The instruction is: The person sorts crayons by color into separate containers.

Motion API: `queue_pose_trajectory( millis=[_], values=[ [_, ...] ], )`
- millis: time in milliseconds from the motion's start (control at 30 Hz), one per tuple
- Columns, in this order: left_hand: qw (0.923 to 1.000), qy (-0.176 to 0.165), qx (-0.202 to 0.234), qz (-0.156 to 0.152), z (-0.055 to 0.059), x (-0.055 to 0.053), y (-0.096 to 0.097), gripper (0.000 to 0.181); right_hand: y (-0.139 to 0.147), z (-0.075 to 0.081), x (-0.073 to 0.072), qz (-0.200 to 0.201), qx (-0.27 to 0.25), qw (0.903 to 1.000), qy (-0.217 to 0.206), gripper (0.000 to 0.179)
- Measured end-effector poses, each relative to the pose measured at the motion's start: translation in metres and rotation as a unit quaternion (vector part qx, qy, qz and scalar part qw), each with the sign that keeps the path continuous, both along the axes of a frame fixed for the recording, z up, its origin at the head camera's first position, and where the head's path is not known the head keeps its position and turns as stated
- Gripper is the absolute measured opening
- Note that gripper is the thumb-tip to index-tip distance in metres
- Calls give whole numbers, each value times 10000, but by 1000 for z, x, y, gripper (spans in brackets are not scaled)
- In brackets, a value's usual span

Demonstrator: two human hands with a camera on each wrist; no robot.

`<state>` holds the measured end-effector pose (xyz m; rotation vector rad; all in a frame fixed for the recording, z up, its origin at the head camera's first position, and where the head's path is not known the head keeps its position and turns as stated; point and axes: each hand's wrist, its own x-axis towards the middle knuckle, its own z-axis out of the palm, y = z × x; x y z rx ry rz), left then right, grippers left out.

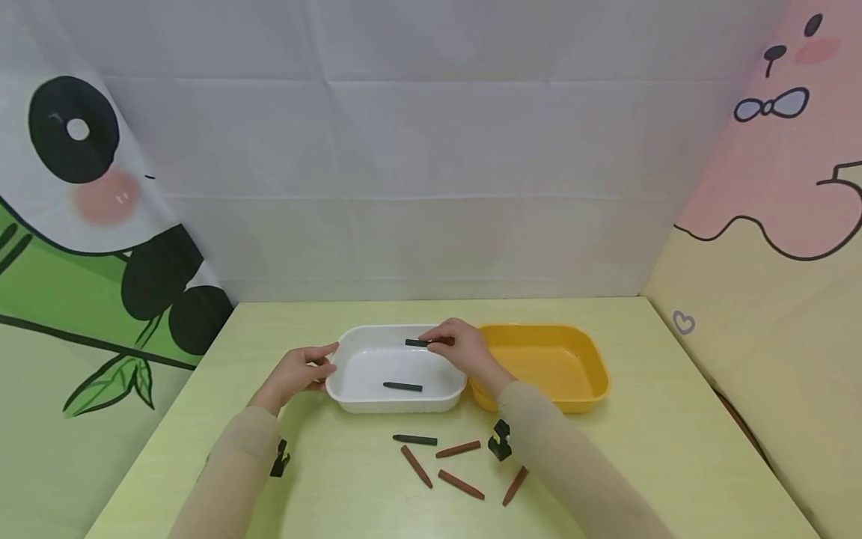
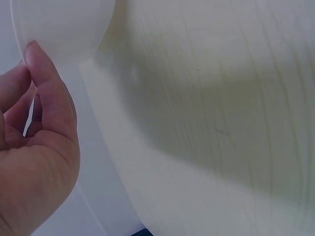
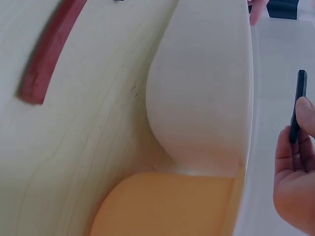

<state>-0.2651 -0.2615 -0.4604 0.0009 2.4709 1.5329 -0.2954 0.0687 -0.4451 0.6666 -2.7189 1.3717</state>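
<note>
My right hand [image 1: 465, 348] pinches a black crayon [image 3: 299, 98] between thumb and fingers, over the far right part of the white tray [image 1: 364, 404]. A second black crayon [image 1: 402, 387] lies inside that tray. My left hand [image 1: 299, 374] grips the tray's left rim, thumb on one side and fingers on the other, as the left wrist view [image 2: 49, 108] also shows. Next to the white tray, on its right, stands a yellow tray [image 1: 592, 374], partly hidden by my right forearm.
In front of the trays, a black crayon [image 1: 414, 440] and several reddish-brown crayons [image 1: 461, 484] lie scattered on the pale wooden table [image 1: 337, 486]. One brown crayon [image 1: 515, 486] lies close to my right sleeve. A light cloth wall [image 1: 431, 239] rises behind the table.
</note>
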Motion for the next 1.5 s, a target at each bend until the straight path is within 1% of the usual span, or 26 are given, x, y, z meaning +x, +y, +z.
queue_pose_trajectory(
  millis=[100, 300, 433, 700, 800, 867, 1100, 1367, 1500],
  values=[
    [10000, -1, -11, 1, -1, -1, 0, 54, -6, -1, -2, 10, 59, 9999, 81, 16],
    [10000, -48, -10, 48, -1, -2, -1, 55, -17, -6, -6, -69, 40, 10000, -8, 16],
    [10000, -46, 3, 56, -2, -3, -1, 55, -21, -11, -7, -95, 29, 9999, 39, 15],
    [10000, -41, 17, 38, -4, -4, -2, 55, -26, -20, -9, -248, 173, 9993, 221, 13],
    [9999, -56, 44, 90, -5, -4, -2, 54, -26, -23, -9, -283, 196, 9992, 225, 13],
    [10000, -36, 42, 49, -5, -4, -2, 54, -25, -24, -10, -294, 153, 9992, 220, 14],
    [9999, -11, 103, 22, -4, -3, 0, 54, -24, -24, -10, -207, -206, 9994, 159, 24],
    [9999, 21, 112, 5, -4, -3, 1, 54, -24, -20, -6, -138, -236, 9996, -68, 26],
    [9999, 30, 124, -20, -5, -4, 1, 54, -22, -18, -3, -31, -286, 9995, -94, 26]
  ],
)
